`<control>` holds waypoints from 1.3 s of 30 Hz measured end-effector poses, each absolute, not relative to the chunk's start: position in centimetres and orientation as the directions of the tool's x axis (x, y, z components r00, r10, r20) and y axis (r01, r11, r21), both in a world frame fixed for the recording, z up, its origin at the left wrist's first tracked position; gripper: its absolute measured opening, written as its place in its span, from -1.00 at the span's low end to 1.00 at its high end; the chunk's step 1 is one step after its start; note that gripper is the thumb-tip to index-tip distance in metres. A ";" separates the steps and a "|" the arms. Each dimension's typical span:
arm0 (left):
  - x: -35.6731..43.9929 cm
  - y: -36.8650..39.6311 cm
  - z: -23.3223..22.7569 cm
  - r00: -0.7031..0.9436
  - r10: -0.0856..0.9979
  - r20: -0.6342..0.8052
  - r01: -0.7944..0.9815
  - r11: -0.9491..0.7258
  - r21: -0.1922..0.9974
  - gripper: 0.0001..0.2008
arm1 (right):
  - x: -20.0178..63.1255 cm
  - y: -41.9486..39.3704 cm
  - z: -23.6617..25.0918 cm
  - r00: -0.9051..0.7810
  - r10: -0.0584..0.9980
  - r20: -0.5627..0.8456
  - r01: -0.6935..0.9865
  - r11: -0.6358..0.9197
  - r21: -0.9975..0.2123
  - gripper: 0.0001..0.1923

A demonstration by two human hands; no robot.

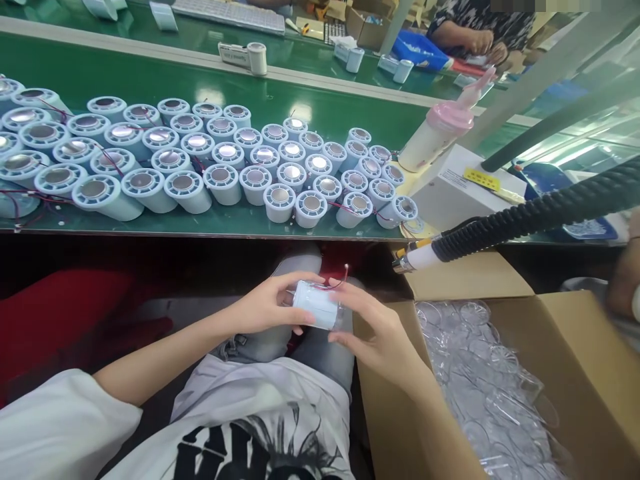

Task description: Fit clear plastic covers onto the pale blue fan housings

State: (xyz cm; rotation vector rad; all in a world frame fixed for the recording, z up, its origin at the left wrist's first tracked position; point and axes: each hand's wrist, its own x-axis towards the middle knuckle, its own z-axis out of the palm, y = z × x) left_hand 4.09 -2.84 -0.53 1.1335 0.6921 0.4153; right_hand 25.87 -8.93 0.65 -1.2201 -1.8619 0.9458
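Observation:
Over my lap, a light-blue cylindrical housing (pixel 316 305) lies on its side between my two hands, a thin red wire rising from it. My left hand (pixel 273 303) grips its left end, thumb along the front. At the right end, where a clear plastic part (pixel 340 315) shows, my right hand (pixel 373 320) holds with thumb and fingers. Beyond, on the green bench, stand several rows of similar light-blue housings (pixel 221 180) with round metallic centres and red wires. An open cardboard box (pixel 575 360) full of clear plastic parts (pixel 480 380) sits at my right.
A black corrugated hose (pixel 540 207) with a white-and-metal tip reaches in from the right. Near the bench edge are a white box (pixel 465 183) and a pink-topped bottle (pixel 437 130). Across the line a co-worker's hands (pixel 483 47) handle something; another person's arm (pixel 625 273) shows at right.

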 end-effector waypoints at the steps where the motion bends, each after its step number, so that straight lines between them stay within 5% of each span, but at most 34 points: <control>1: 4.0 -2.9 -0.5 0.730 0.612 -0.304 0.049 0.397 0.917 -0.39 | 26.0 -9.1 0.7 -0.331 0.924 0.190 0.476 0.337 -0.812 -0.55; 6: 3.5 -3.0 0.1 0.782 0.590 -0.198 0.043 0.266 0.963 -0.30 | 26.5 -9.4 0.8 -0.330 0.918 0.220 0.442 0.356 -0.823 -0.58; 20: 2.8 -3.1 0.9 0.809 0.587 -0.023 0.055 -0.038 0.998 -0.25 | 26.0 -9.6 1.6 -0.288 0.956 -0.052 0.062 -0.036 -0.997 -0.58; 39: 2.4 -3.2 0.7 0.821 0.565 0.084 0.009 -0.159 0.987 -0.26 | 24.5 -9.1 1.3 -0.296 0.872 -0.389 -0.234 -0.461 -0.856 -0.56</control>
